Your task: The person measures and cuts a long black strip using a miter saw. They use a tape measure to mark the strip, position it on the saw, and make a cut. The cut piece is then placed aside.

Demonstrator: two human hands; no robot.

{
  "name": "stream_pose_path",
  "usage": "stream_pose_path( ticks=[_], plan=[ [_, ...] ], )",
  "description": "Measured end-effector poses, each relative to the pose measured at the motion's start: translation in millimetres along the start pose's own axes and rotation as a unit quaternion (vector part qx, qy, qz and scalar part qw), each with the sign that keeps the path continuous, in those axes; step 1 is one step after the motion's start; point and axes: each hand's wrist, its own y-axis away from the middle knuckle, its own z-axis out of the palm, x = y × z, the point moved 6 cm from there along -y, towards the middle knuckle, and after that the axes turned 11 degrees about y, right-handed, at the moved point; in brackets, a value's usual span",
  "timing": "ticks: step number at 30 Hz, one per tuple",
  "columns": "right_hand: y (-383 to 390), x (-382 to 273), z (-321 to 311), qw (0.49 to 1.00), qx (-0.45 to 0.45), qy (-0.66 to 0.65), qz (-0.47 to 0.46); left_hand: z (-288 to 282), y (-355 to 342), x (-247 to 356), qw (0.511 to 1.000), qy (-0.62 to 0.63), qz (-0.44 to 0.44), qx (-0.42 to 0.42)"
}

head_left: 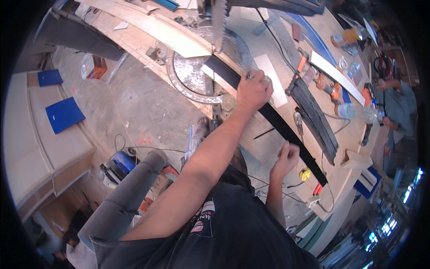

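A long black strip (286, 127) runs from the round metal saw table (190, 71) toward the lower right. My left hand (254, 91) is closed over its upper part, knuckles up, pressing it along a wooden edge. Just beyond the strip's far end stands a toothed circular saw blade (219, 24), seen nearly edge-on. Beside the strip's lower half is my right hand (285, 159), slightly blurred, its fingers curled; whether anything is pinched in them is hidden. A narrow white edge (218, 77) shows along the strip's near side.
A light board (161, 33) lies left of the blade. On the bench to the right are a dark folded bundle (313, 121), an orange drill (329, 87), a white strip (338, 76), bottles (347, 36) and a yellow tape measure (305, 174). Cables cross the floor; another person (398, 98) is at far right.
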Motion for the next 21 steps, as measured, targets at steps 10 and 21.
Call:
stream_pose_path(
  ticks=[10,21],
  plan=[
    [-69.8,-118.8,89.2,0.840,-0.203,0.320,-0.389,1.0,-0.3,0.4,1.000,0.000,0.012,0.001],
    [-83.4,-105.6,120.6,0.826,-0.275,0.352,-0.344,1.6,1.8,-4.4,0.999,0.022,-0.038,-0.029]
  ],
)
